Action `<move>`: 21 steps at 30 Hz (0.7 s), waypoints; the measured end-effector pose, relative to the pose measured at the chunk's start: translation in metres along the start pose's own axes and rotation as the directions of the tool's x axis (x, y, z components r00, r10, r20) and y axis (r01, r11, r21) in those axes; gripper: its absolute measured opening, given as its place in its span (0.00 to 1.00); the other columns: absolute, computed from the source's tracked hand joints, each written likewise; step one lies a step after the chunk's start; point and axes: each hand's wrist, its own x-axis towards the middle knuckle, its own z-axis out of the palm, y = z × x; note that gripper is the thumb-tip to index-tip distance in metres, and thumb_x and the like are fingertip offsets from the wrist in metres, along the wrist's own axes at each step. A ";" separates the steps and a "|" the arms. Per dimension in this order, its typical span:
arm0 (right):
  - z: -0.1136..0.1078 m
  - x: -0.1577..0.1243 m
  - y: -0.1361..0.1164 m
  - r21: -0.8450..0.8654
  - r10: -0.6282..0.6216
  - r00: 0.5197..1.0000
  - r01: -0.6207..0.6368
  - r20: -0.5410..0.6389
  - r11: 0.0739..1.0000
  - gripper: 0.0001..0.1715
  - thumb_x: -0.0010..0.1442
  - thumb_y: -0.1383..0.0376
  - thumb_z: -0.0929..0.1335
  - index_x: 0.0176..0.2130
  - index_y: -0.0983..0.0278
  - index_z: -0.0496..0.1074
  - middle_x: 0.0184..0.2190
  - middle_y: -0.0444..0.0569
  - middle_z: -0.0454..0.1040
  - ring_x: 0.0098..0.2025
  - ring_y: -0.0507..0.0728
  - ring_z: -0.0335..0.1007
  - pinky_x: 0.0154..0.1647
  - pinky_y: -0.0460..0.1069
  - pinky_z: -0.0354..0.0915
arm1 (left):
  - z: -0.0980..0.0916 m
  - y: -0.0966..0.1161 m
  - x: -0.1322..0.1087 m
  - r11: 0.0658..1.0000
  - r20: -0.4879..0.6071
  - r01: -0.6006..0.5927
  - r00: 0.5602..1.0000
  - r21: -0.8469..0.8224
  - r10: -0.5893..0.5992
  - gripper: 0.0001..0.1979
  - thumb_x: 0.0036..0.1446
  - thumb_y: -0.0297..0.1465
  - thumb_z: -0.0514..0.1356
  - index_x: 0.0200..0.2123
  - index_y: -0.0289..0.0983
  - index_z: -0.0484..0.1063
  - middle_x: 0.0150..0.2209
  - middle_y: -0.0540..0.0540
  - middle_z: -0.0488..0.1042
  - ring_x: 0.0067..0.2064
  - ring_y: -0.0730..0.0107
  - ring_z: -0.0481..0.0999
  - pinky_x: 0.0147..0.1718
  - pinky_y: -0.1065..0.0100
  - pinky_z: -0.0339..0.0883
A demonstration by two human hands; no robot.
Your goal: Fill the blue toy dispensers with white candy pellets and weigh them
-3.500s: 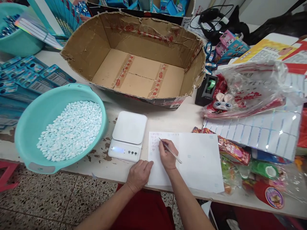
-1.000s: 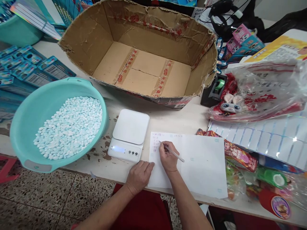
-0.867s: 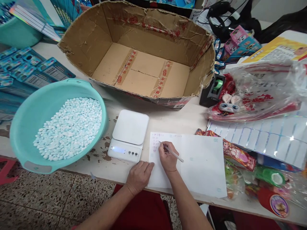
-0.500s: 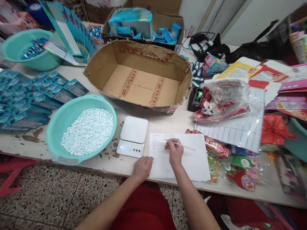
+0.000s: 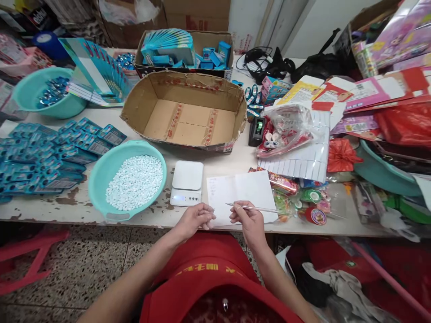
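My right hand point(image 5: 249, 222) is closed on a slim pen point(image 5: 266, 209), its tip pointing left above the lower part of a white sheet of paper point(image 5: 242, 190). Small handwriting shows at the sheet's upper left. My left hand point(image 5: 195, 219) is at the paper's lower left edge, fingers loosely bent and nothing visible in them. Just beyond it stands a white digital scale point(image 5: 187, 176) with a lit display and a bare platform. To the scale's left, a turquoise basin point(image 5: 97, 190) holds many small pale-blue pieces point(image 5: 134, 183).
An open cardboard box point(image 5: 188, 119) lies behind the scale. Stacked blue packets point(image 5: 50, 157) fill the left, with a second basin point(image 5: 50, 107) behind. On the right are a tape dispenser point(image 5: 257, 131), a clear plastic bag point(image 5: 289, 128) and bagged sweets point(image 5: 283, 197).
My right hand and pen have drawn back toward the table's front edge, away from the handwriting. My left hand has lifted and turned, its fingers bending. The camera view has shifted.
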 end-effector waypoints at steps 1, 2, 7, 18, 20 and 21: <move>0.002 -0.003 -0.005 -0.029 -0.028 0.999 0.029 0.021 0.999 0.19 0.49 0.54 0.73 0.33 0.65 0.71 0.24 0.44 0.73 0.23 0.50 0.69 0.22 0.44 0.68 | 0.003 0.007 -0.002 0.999 0.004 -0.027 1.000 0.027 0.027 0.20 0.44 0.39 0.66 0.36 0.33 0.68 0.27 0.49 0.73 0.24 0.75 0.72 0.25 0.71 0.64; 0.004 -0.006 -0.009 -0.057 -0.053 0.998 0.055 0.038 0.997 0.18 0.50 0.54 0.73 0.33 0.65 0.71 0.24 0.44 0.73 0.23 0.50 0.69 0.23 0.44 0.68 | 0.006 0.013 -0.003 0.998 0.004 -0.052 0.999 0.044 0.052 0.19 0.44 0.38 0.66 0.37 0.33 0.69 0.26 0.51 0.72 0.24 0.76 0.71 0.25 0.71 0.64; 0.006 -0.010 -0.015 -0.117 -0.084 0.995 0.091 0.063 0.989 0.17 0.51 0.54 0.72 0.31 0.65 0.72 0.22 0.44 0.72 0.23 0.50 0.69 0.25 0.44 0.68 | 0.014 0.026 0.000 0.992 -0.027 -0.096 0.995 0.080 0.098 0.18 0.43 0.37 0.66 0.35 0.34 0.69 0.25 0.52 0.70 0.26 0.74 0.72 0.26 0.71 0.64; 0.002 -0.008 -0.005 -0.101 0.087 0.989 -0.076 0.117 0.992 0.20 0.45 0.52 0.74 0.29 0.65 0.74 0.20 0.44 0.73 0.23 0.50 0.69 0.24 0.44 0.66 | 0.019 0.017 0.006 0.978 0.059 -0.124 0.992 0.167 0.116 0.13 0.48 0.37 0.63 0.35 0.35 0.69 0.25 0.53 0.68 0.27 0.75 0.68 0.29 0.71 0.62; 0.001 -0.012 -0.002 -0.088 0.143 0.982 -0.133 0.124 0.987 0.20 0.43 0.52 0.75 0.29 0.66 0.75 0.20 0.45 0.74 0.22 0.50 0.68 0.23 0.45 0.66 | 0.020 0.014 0.003 0.976 0.062 -0.111 0.993 0.186 0.101 0.13 0.48 0.37 0.62 0.34 0.35 0.68 0.24 0.53 0.69 0.27 0.74 0.68 0.29 0.70 0.63; 0.000 -0.014 0.001 -0.076 0.171 0.978 -0.163 0.117 0.984 0.21 0.42 0.52 0.76 0.28 0.66 0.75 0.20 0.45 0.74 0.21 0.50 0.68 0.22 0.45 0.66 | 0.022 0.012 0.001 0.977 0.060 -0.097 0.994 0.190 0.087 0.13 0.49 0.38 0.62 0.33 0.36 0.68 0.25 0.52 0.70 0.27 0.74 0.68 0.29 0.70 0.63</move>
